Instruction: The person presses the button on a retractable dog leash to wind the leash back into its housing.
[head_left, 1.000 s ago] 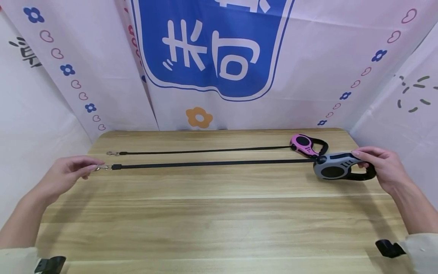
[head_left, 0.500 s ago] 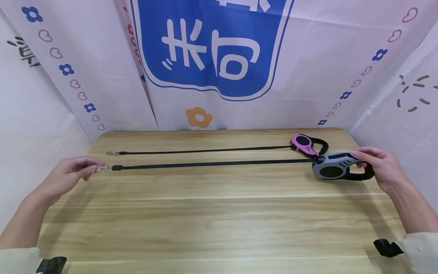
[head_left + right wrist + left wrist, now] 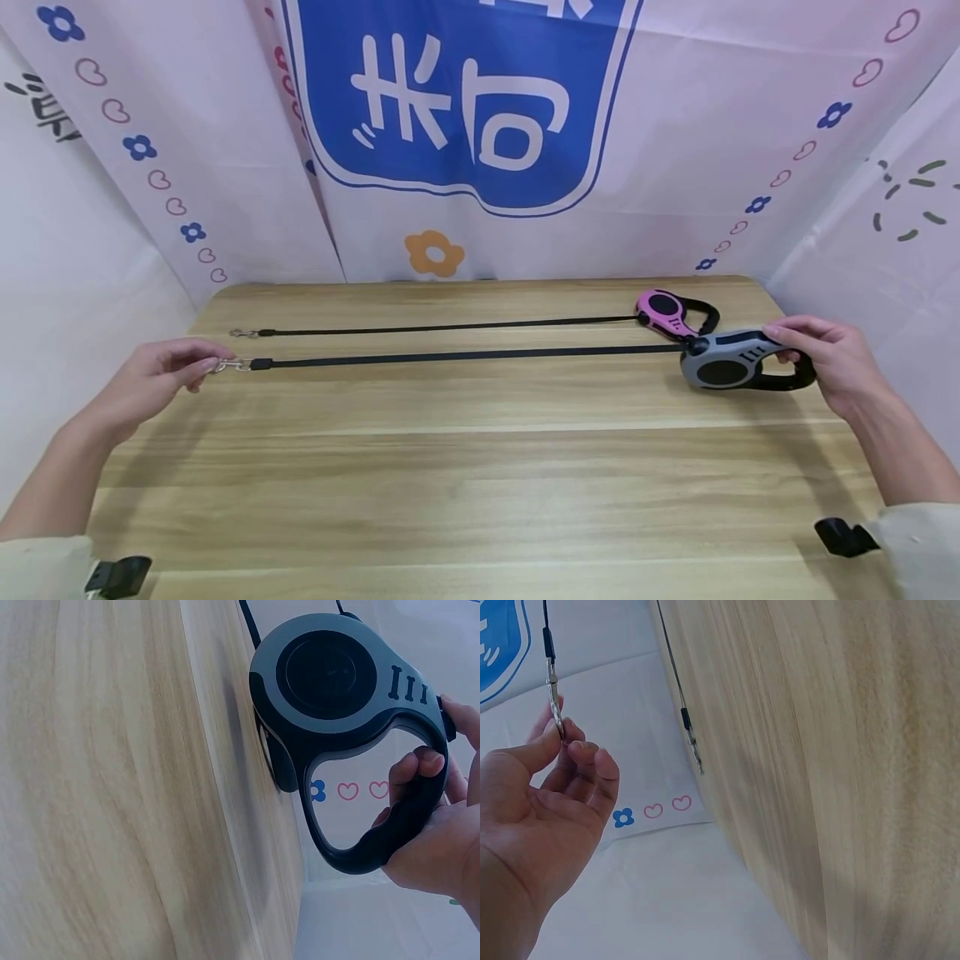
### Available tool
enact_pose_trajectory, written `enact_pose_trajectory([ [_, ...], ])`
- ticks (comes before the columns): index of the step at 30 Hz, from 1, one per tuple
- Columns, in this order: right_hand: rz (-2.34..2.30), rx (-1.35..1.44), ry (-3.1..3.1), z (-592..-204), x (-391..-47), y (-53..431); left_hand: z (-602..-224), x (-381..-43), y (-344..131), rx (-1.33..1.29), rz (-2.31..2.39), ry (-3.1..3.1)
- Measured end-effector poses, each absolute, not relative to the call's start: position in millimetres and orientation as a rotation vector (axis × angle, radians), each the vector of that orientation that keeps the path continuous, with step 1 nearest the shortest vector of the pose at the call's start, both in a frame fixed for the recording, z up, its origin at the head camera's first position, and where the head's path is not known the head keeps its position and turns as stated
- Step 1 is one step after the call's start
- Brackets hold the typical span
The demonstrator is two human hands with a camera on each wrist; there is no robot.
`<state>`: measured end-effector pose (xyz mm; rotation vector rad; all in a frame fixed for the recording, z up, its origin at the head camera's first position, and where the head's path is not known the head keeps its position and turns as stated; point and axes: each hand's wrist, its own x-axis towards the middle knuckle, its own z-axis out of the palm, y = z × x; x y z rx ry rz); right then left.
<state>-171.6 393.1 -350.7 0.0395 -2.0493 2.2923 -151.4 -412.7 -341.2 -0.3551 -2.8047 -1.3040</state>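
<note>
My right hand (image 3: 840,367) grips the black loop handle of a grey retractable dog leash (image 3: 723,362), held above the table at the right. Its black strap (image 3: 465,357) runs nearly straight across to the left. There my left hand (image 3: 157,379) pinches the metal snap hook (image 3: 554,697) at the strap's end between thumb and fingers. Behind lies a pink retractable leash (image 3: 662,311), its thinner black cord (image 3: 450,327) drawn out along the table to a small snap hook (image 3: 243,333). In the right wrist view, the fingers (image 3: 420,769) curl through the handle's opening.
The wooden table (image 3: 480,483) reaches back to a white cloth backdrop (image 3: 697,167) with a blue emblem. White cloth also hangs at both sides. Black devices (image 3: 847,537) are worn at both sleeves.
Both hands have drifted slightly inward with the grey leash, which is still stretched between them. The head view has tilted slightly. The pink leash lies as before.
</note>
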Motion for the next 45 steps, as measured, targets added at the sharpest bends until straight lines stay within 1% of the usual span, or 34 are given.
enact_pose_trajectory([
  [45, 2.292, 0.061, -2.068, -357.4, -175.1, 385.9, -341.4, -153.5, -402.4, -0.430, -1.270, -2.796],
])
